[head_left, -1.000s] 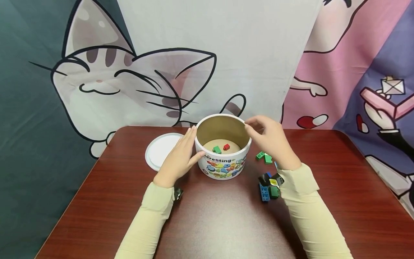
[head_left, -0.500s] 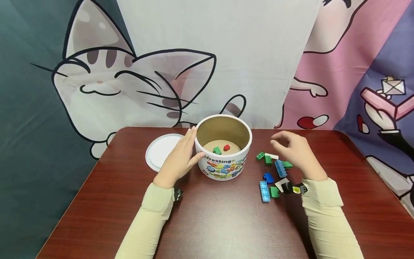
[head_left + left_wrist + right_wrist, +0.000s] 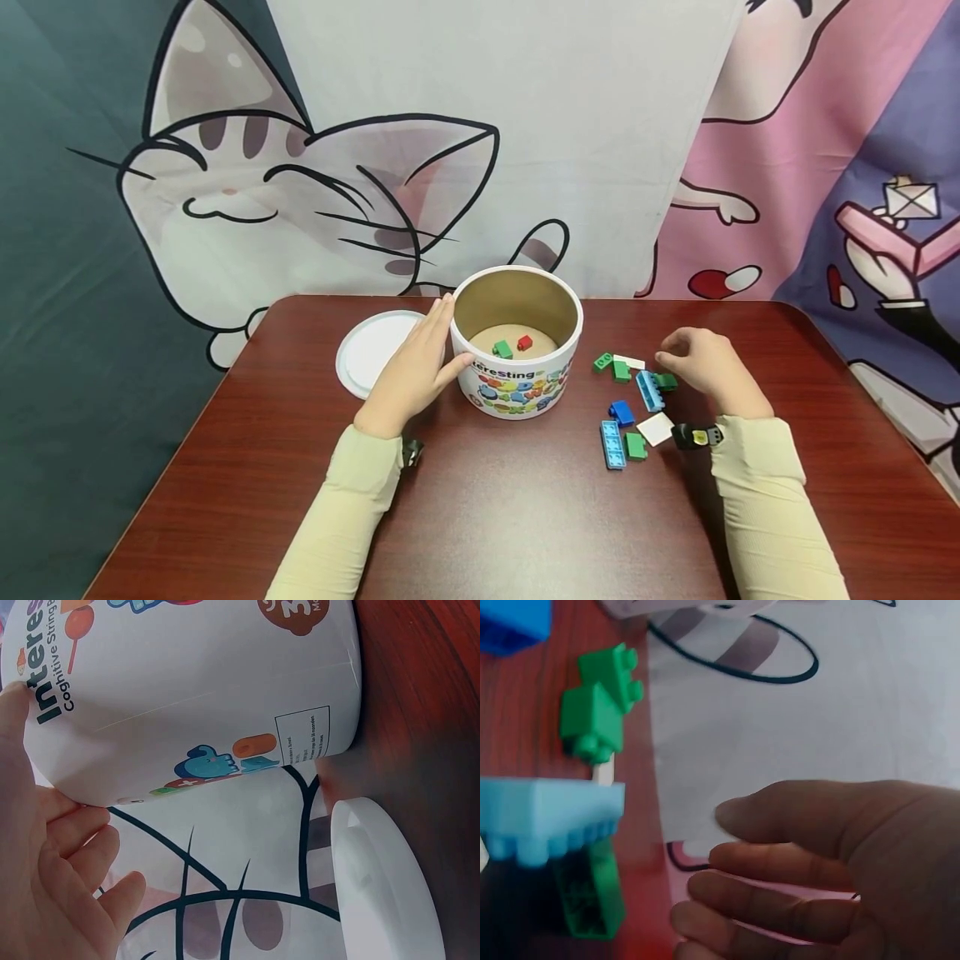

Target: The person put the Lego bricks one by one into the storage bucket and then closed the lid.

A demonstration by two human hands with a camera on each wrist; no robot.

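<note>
A white tub (image 3: pixel 513 387) with colourful printed pictures stands uncovered on the table. Inside it lie a green block (image 3: pixel 502 349) and a red block (image 3: pixel 524 342). My left hand (image 3: pixel 408 371) rests against the tub's left side, fingers extended to the rim and thumb on the front. On the right, my right hand (image 3: pixel 712 371) hovers just beside the loose building blocks, holding nothing, thumb and fingers apart in the right wrist view. Nearest to it are a light blue block (image 3: pixel 650 391), a dark green block (image 3: pixel 664 382) and a white piece (image 3: pixel 630 362).
A round white lid (image 3: pixel 367 350) lies left of the tub, partly behind my left hand. More blocks lie nearer me: a blue block (image 3: pixel 621 412), a long light blue block (image 3: pixel 612 444), a green block (image 3: pixel 635 446) and a white flat piece (image 3: pixel 656 429). A printed cloth (image 3: pixel 570 125) hangs behind the table.
My right hand has moved from the tub's right rim out to the right and down beside the blocks, uncovering several of them. My left hand has stayed on the tub.
</note>
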